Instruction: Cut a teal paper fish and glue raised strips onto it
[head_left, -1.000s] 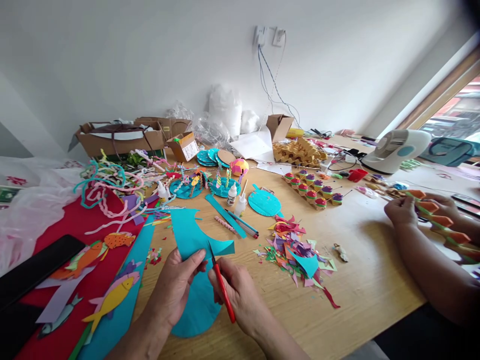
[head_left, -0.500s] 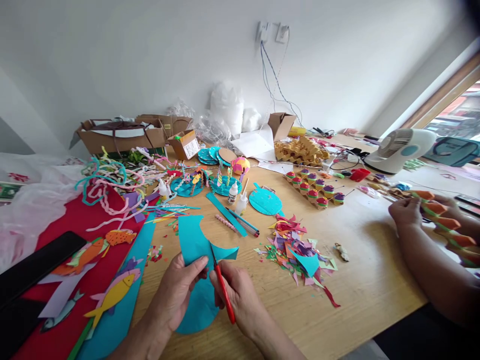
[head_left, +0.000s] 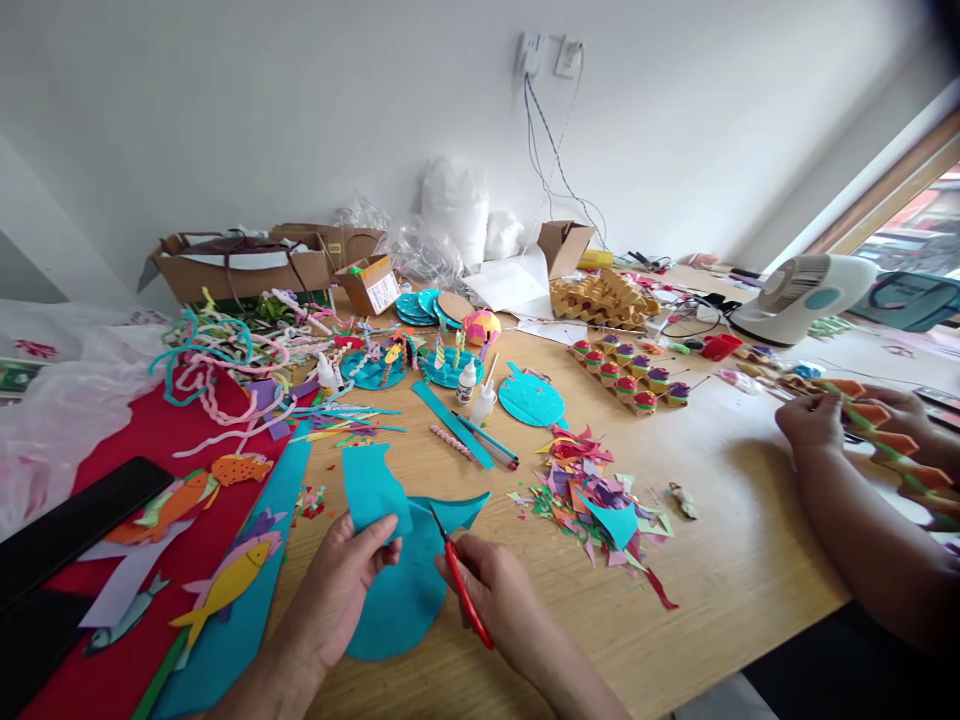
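My left hand (head_left: 349, 580) pinches a sheet of turquoise paper (head_left: 405, 600), thumb on top. The paper has a rounded lower part, an upper flap held by the fingers, and a curved offcut strip (head_left: 457, 512) reaching right. In my right hand (head_left: 487, 585) are scissors with red handles (head_left: 466, 592), closed around by the fingers. Their dark blades point up and left at the edge of the strip; whether they touch the paper I cannot tell. Right of the scissors lies a heap of coloured paper scraps (head_left: 592, 490).
Red and blue sheets (head_left: 97, 470) with paper fish (head_left: 232, 590) and a black phone (head_left: 90, 520) lie left. Glue bottles (head_left: 484, 405), pens (head_left: 487, 443) and a turquoise disc (head_left: 531, 397) stand or lie ahead. At right another person's hand (head_left: 814, 425) holds an egg-carton piece (head_left: 889, 435).
The scissors have backed away slightly right and down from the cut. My left hand has shifted left with the flap, and the strip now stands apart from the flap.
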